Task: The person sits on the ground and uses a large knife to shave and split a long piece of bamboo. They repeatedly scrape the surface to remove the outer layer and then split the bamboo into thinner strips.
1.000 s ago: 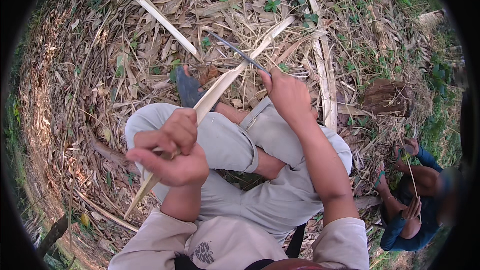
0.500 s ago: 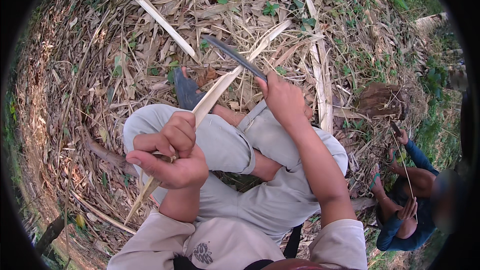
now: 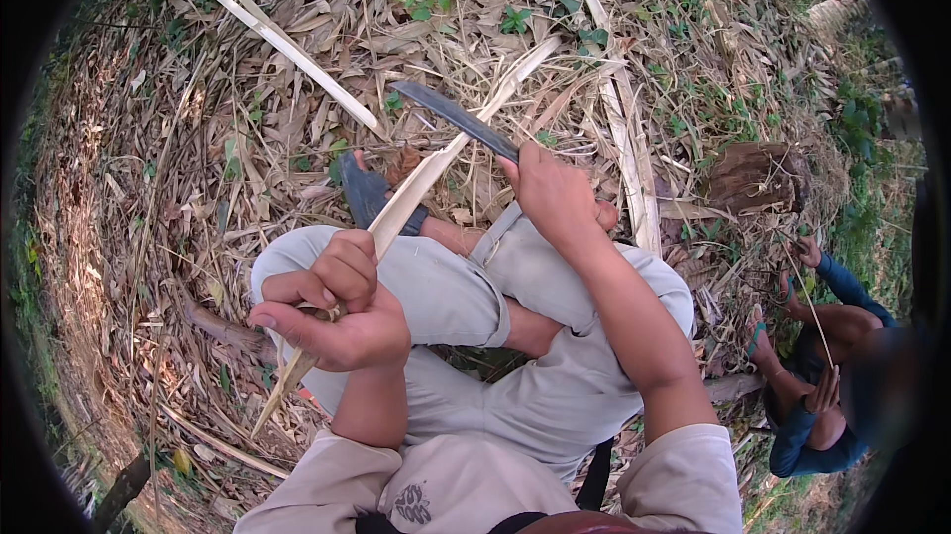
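Observation:
A long pale strip of split wood, perhaps bamboo (image 3: 421, 187), runs slantwise from beside my left forearm up past my shins. My left hand (image 3: 342, 301) is closed around its lower part, and the pointed tail sticks out below the fist. In my right hand (image 3: 560, 187) is a knife (image 3: 456, 118) with a long dark blade; the handle is hidden in the fist. The blade crosses the strip beyond my knees, pointing up and left, and appears to touch it. My legs are crossed beneath in light grey trousers (image 3: 436, 286), and a dark shoe (image 3: 369, 195) shows by the strip.
Dry leaves cover the ground. Split strips (image 3: 297, 56) lie at the far left, and longer ones (image 3: 626, 138) run along the right. A stump (image 3: 758, 177) stands at right; below it a person (image 3: 827, 385) sits holding a thin stick.
The knife blade has tipped slightly flatter where it crosses the strip. My view has shifted a little, and both hands keep their grip. The other person's hands have moved slightly.

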The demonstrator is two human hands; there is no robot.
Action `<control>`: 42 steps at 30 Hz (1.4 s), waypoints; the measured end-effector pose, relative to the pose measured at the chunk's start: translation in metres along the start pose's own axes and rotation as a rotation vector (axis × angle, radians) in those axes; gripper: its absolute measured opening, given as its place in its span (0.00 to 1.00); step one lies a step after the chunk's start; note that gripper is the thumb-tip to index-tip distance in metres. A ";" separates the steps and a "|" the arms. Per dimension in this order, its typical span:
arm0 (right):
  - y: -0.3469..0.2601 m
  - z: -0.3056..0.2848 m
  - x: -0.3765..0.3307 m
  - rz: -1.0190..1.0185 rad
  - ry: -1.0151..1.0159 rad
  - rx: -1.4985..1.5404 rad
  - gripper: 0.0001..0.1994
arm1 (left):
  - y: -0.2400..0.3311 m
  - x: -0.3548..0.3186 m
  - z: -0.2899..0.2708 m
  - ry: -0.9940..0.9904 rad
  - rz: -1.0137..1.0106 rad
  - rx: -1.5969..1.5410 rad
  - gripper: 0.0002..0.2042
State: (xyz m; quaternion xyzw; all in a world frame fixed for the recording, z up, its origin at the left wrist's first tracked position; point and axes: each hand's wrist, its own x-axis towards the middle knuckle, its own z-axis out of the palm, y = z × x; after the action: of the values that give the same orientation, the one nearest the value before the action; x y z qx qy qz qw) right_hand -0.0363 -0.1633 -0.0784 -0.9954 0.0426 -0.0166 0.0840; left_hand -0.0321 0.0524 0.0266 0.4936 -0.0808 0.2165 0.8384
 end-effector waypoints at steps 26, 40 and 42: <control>0.067 0.016 0.066 0.607 -0.196 1.252 0.20 | -0.015 0.040 -0.043 0.146 -0.090 -0.165 0.20; 0.056 0.037 0.070 0.521 -0.116 1.100 0.16 | -0.024 0.049 -0.056 0.040 -0.093 -0.230 0.20; 0.058 0.039 0.071 0.543 -0.105 1.096 0.16 | -0.023 0.048 -0.056 0.046 -0.089 -0.217 0.20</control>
State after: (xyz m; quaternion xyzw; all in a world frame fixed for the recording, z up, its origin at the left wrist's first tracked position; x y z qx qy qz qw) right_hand 0.0308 -0.2201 -0.1244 -0.7605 0.2759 0.0351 0.5867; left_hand 0.0172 0.1045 -0.0030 0.3981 -0.0627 0.1804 0.8972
